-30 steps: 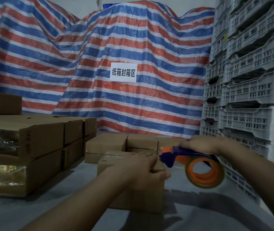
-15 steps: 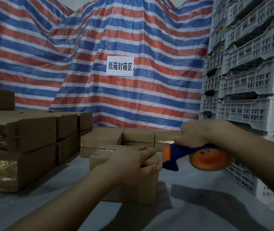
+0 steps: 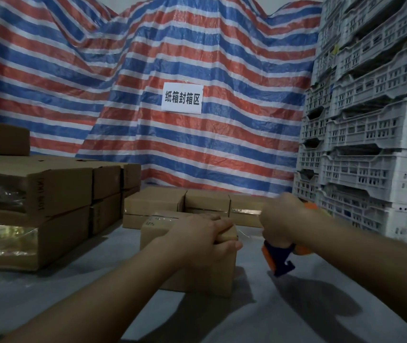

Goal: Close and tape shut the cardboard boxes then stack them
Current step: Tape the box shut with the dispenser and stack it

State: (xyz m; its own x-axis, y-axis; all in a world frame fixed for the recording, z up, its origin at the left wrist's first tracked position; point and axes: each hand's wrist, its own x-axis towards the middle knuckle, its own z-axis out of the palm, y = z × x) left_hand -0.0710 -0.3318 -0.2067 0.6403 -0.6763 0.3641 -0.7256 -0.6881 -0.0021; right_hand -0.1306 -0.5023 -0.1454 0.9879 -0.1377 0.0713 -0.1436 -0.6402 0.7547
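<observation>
1. Since a second ago my right hand (image 3: 280, 220) has swung the tape dispenser (image 3: 278, 258) off the near box and tipped it down, so its blue nose now points at the grey floor sheet (image 3: 259, 318), clear of the cardboard.
2. My right fingers are curled tight round the dispenser's handle; the orange roll is mostly hidden behind my wrist.
3. My left hand (image 3: 203, 235) rests on top of the small cardboard box (image 3: 197, 271), fingers fairly straight across the lid, thumb hooked over the near right corner, pressing the flaps flat.
4. A thin glint of tape (image 3: 243, 233) trails from that corner toward my right fingers; I cannot tell whether it is already cut.
5. I judge the top seam of this box is taped or nearly so, since the flaps lie closed under my palm.
6. Beyond my left fingertips sits a row of three sealed boxes (image 3: 206, 200), shiny tape showing on their fronts.
7. Well off to the left of my left hand stands the stack of larger boxes (image 3: 49, 199), two layers with one more on top.
8. Left to do, as I read it: free the tape, smooth the end down, then carry this box to a stack.
</observation>
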